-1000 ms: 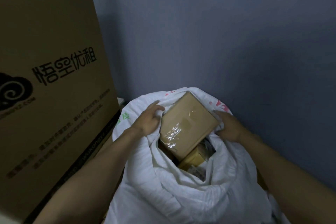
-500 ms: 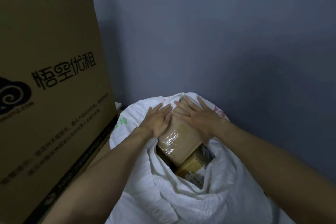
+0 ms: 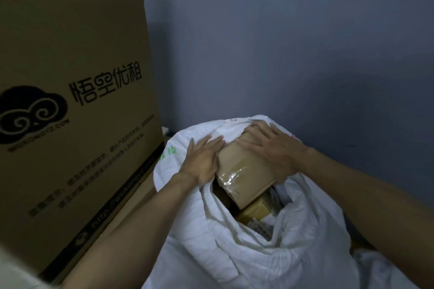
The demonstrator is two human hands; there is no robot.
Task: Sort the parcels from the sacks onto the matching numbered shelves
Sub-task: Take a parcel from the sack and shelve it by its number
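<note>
Open white sack (image 3: pixel 258 253) with a taped cardboard parcel (image 3: pixel 244 178) tilted in its mouth, above other parcels (image 3: pixel 256 212) inside. Left hand (image 3: pixel 202 159): fingers straight, flat against the sack's rim and the parcel's left side. Right hand (image 3: pixel 272 150): fingers spread, lying flat on the parcel's top. A large printed carton (image 3: pixel 70 77) stands to the left, beside a blue-grey wall (image 3: pixel 281 42).

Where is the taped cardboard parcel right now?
Head view, centre: the parcel sits in the white sack's mouth, left hand beside it, right hand flat on top.
</note>
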